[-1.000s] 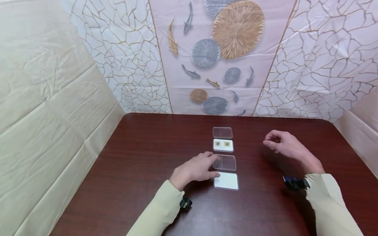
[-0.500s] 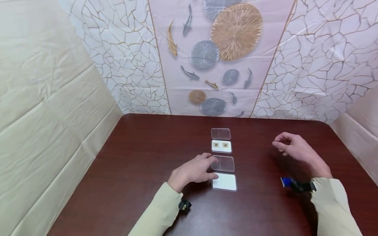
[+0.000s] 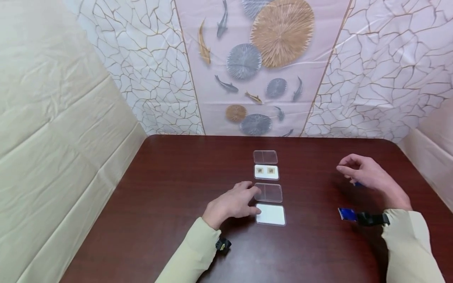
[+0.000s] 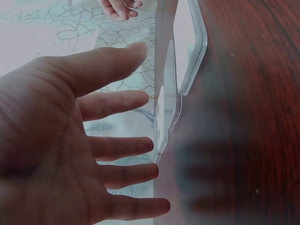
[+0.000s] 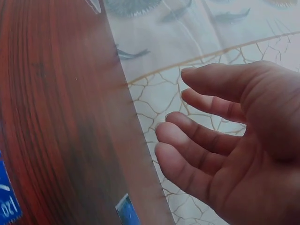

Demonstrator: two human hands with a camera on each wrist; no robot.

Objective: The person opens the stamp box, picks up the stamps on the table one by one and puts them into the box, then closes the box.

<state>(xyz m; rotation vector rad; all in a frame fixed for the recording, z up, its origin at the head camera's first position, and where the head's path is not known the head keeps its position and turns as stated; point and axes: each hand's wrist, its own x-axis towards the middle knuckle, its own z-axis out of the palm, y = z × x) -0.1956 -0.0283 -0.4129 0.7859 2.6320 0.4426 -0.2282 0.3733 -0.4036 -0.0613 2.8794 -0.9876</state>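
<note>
My left hand (image 3: pixel 231 202) hovers beside a flat case with a white insert (image 3: pixel 270 214) and a clear plastic lid (image 3: pixel 272 193). Its fingers are spread, holding nothing in the left wrist view. Farther back lie another white-lined case (image 3: pixel 266 173), bearing two small tan stamp-like squares, and a second clear lid (image 3: pixel 265 157). To the right my right hand (image 3: pixel 369 173) hangs above the table, fingers loosely bent around air. Below it lies a blue printed piece (image 3: pixel 347 214), partly hidden by the wrist strap; a second blue piece (image 5: pixel 127 211) shows in the right wrist view.
The dark red-brown wooden table (image 3: pixel 170 177) carries everything. A patterned cloth (image 3: pixel 244 94) hangs behind its far edge, and beige cloth (image 3: pixel 70 118) covers the left side. Black wrist straps are on both arms.
My right hand has moved right, away from the row of cases, and the blue pieces have come into sight beneath it. My left hand stays nearly still.
</note>
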